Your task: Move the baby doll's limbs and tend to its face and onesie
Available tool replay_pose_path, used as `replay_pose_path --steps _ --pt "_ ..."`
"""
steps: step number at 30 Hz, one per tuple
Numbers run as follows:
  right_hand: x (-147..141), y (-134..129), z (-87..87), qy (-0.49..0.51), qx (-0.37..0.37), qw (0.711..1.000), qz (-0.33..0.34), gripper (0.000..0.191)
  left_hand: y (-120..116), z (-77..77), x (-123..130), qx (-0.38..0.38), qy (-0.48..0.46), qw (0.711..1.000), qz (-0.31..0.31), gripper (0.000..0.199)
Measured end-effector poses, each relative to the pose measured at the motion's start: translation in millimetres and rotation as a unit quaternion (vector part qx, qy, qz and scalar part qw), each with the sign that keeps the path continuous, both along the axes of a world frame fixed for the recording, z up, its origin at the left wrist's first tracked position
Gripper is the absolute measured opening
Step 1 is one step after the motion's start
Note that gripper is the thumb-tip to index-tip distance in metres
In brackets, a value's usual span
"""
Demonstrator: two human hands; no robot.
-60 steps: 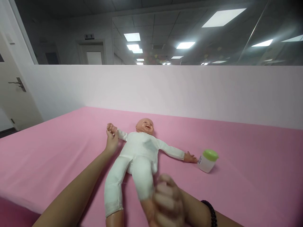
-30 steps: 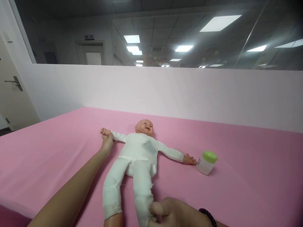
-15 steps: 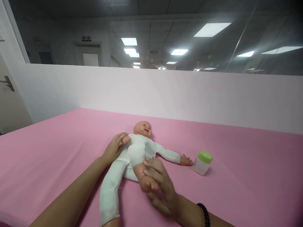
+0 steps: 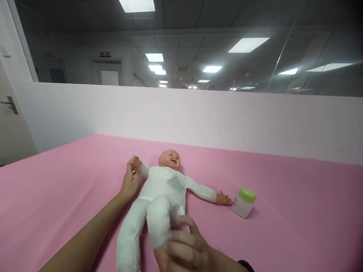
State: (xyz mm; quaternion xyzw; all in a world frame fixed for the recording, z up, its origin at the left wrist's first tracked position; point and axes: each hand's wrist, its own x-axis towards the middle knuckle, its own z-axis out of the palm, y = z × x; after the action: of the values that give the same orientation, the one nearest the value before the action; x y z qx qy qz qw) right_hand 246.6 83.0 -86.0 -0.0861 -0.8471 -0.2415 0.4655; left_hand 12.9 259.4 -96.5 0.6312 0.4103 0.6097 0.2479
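the baby doll lies on its back on the pink bed, head towards the white wall, dressed in a white suit. the person's left hand is closed around the doll's small hand at the end of the sleeve on that side, holding it raised a little off the sheet. the right hand, low in the view and blurred, is wrapped around the doll's lower leg near the foot; the knee is lifted and slightly bent. the doll's other leg lies flat beside the person's left forearm, and its other arm stretches out towards a small white jar with a green lid, its fingers just short of the jar.

judging by this, the step in hand is moving the doll's limbs, one arm and the opposite leg held together. a further move would call for a gentle, steady grip on both limbs, since the soft cloth body could twist or slide on the sheet.
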Motion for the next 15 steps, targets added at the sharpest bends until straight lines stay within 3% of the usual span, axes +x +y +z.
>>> replay_pose_path --steps 2,4,6,7,9,12,15 --pt "-2.9 3.0 8.3 0.04 -0.038 0.998 -0.036 0.016 -10.7 5.7 5.1 0.113 0.162 0.977 -0.078 0.038" --pt "-3.7 5.3 12.6 0.054 -0.086 0.993 -0.061 0.029 -17.7 10.1 6.3 0.196 0.28 0.932 -0.121 0.038" --pt "-3.5 6.7 14.1 0.056 -0.113 0.989 -0.075 0.032 -20.5 11.2 5.5 0.228 0.328 0.908 -0.122 0.039" --pt "-3.3 7.0 14.0 0.057 -0.108 0.99 -0.073 0.031 -20.6 10.3 5.1 0.226 0.325 0.911 -0.111 0.039" --pt "-2.3 6.4 12.2 0.065 -0.07 0.994 -0.055 0.025 -18.7 6.3 6.0 0.191 0.279 0.938 -0.083 0.04" --pt "2.0 2.9 2.4 0.077 -0.004 0.997 -0.013 0.008 -10.6 -1.1 8.6 0.083 0.122 0.989 -0.023 0.039" --pt "9.4 -0.6 -16.2 0.013 -0.01 1.0 -0.013 0.015 3.7 -6.2 4.4 -0.046 -0.055 0.996 0.054 0.036"
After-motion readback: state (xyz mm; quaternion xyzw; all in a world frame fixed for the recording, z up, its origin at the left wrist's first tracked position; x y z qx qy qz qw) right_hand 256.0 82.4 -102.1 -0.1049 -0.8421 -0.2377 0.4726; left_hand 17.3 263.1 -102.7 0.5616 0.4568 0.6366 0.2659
